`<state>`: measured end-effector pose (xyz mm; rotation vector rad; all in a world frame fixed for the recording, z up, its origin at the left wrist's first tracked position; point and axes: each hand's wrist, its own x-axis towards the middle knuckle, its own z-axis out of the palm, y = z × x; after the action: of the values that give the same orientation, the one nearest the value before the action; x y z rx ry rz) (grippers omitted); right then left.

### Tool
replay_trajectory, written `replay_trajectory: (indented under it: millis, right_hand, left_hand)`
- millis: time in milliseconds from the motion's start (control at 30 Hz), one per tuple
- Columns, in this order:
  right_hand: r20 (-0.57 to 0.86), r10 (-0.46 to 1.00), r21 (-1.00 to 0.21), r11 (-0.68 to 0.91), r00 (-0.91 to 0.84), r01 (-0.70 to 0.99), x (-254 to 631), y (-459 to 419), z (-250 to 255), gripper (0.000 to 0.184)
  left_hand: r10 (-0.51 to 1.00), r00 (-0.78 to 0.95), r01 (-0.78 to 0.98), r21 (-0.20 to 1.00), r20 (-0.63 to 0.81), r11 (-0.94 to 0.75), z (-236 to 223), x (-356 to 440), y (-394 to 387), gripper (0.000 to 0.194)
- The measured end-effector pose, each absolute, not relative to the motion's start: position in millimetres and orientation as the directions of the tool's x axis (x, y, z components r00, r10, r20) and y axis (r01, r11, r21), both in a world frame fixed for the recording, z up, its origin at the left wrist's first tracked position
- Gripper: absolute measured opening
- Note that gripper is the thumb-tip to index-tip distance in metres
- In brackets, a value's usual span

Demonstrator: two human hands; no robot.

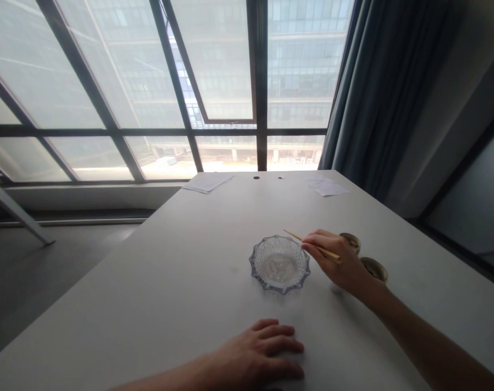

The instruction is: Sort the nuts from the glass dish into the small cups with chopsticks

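Note:
My right hand point(332, 256) is closed round a thin, yellowish wooden stick point(328, 253). The stick's pointed end reaches left, over the far right side of a clear glass bowl point(280, 264) with a scalloped rim. Something small and see-through appears to lie at the bottom of the bowl, too faint to name. My left hand point(267, 350) rests palm down on the table in front of the bowl, its fingers spread, holding nothing. Partly hidden by my right hand and wrist, two small brown round dishes point(351, 242) stand to the right, with small dark contents.
The white table point(169, 282) runs away toward large windows point(226, 60). Loose white papers point(208, 182) lie at its far left corner, and more sheets point(328, 186) at the far right. A dark curtain point(364, 81) hangs behind the right edge. Another table's leg point(18, 209) stands at left.

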<state>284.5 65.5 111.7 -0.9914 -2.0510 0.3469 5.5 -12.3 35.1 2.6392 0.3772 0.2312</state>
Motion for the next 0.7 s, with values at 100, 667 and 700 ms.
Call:
replay_trajectory:
  millis: [100, 667, 700]
  right_hand:
    - [0.543, 0.755, -0.521, 0.646, -0.367, 0.558, 284.2, 68.6, 101.2, 0.028]
    - [0.300, 0.818, -0.115, 0.542, -0.491, 0.833, 260.8, 28.8, 28.2, 0.093]
    - [0.294, 0.820, -0.099, 0.537, -0.491, 0.838, 260.5, 28.5, 24.5, 0.094]
  left_hand:
    - [0.298, 0.949, 0.218, 0.464, 0.107, -0.859, 35.5, 5.5, -12.4, 0.032]
    - [0.288, 0.952, 0.211, 0.463, 0.103, -0.861, 31.2, 5.0, -10.7, 0.034]
    - [0.287, 0.953, 0.211, 0.463, 0.099, -0.861, 31.2, 5.0, -10.6, 0.035]
